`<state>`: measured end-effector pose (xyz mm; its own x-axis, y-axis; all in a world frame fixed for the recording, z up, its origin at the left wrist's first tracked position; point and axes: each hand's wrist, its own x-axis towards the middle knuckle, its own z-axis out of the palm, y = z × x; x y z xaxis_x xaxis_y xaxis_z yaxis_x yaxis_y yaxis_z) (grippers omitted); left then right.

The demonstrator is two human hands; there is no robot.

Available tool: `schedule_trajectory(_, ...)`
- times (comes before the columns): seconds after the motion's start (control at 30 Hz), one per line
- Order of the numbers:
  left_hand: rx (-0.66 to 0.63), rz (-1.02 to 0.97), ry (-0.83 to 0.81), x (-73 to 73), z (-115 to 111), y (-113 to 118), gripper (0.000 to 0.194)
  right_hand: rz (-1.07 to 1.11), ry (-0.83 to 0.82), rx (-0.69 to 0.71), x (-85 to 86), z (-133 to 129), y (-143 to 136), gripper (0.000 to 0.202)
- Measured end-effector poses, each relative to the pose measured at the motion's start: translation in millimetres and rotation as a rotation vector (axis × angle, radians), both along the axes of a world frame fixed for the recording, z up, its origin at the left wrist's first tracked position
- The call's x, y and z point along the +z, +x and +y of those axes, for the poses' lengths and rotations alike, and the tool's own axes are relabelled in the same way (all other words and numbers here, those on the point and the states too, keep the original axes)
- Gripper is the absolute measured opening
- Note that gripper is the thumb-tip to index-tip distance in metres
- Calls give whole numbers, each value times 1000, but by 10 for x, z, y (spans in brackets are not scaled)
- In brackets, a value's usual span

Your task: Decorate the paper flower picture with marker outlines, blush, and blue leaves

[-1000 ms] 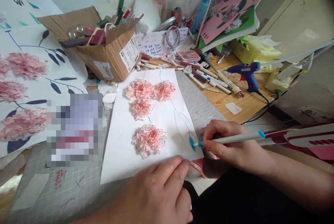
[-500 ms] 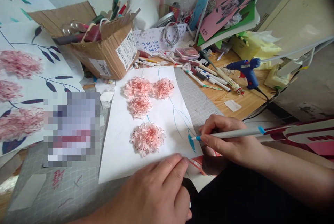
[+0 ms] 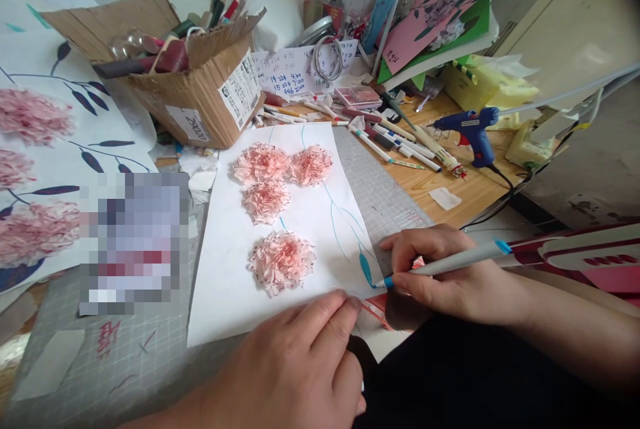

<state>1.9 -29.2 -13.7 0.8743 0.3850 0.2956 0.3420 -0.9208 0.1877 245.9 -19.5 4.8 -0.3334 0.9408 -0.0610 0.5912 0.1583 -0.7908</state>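
A white sheet of paper (image 3: 220, 269) carries several pink ruffled paper flowers (image 3: 283, 262) and thin blue stems. Near its right corner is a filled blue leaf (image 3: 367, 270). My right hand (image 3: 440, 272) pinches a white felt-tip pen (image 3: 457, 257) with a blue end; its tip touches the paper at the leaf's lower point. My left hand (image 3: 305, 362) rests on the sheet's near edge, index and middle fingers together on the paper. Its lower fingers are curled, and a small white bit shows beside them. What they hold is hidden.
A grey cutting mat (image 3: 165, 362) lies under the sheet. Behind stands a cardboard box (image 3: 200, 95) full of tools. Several pens (image 3: 400, 142) and a blue glue gun (image 3: 473, 129) lie at the right back. Another flower picture (image 3: 115, 122) is on the left.
The pen tip has moved down from the middle of the blue leaf to its lower end, and the pen tilts more. My left hand stays at the paper's edge.
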Motion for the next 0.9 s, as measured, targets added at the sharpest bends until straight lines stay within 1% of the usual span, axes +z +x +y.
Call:
schedule_trajectory(0.1, 5, 24, -25, 24, -4, -3, 12, -6, 19, 6, -13, 6, 3, 13)
schedule_trajectory(0.13, -4, 12, -6, 27, -5, -4, 12, -6, 24, -6, -18, 10, 2, 13)
schedule_trajectory(0.3, 5, 26, -27, 10, -13, -23, 14, 17, 29, -71, -30, 32, -13, 14)
schedule_trajectory(0.5, -20, 26, -33, -6, -18, -30, 14, -3, 29, -38, -22, 27, -17, 13)
schedule_trajectory(0.63, 13, 18, -19, 9, -12, -1, 13, -15, 35, -51, -20, 13, -11, 12)
schedule_trajectory(0.8, 3, 33, -17, 21, -7, 0, 13, -15, 18, -10, -13, -2, 4, 12)
schedule_trajectory(0.9, -4, 44, -21, 18, -9, -18, 14, -2, 18, -38, -20, 10, 6, 12)
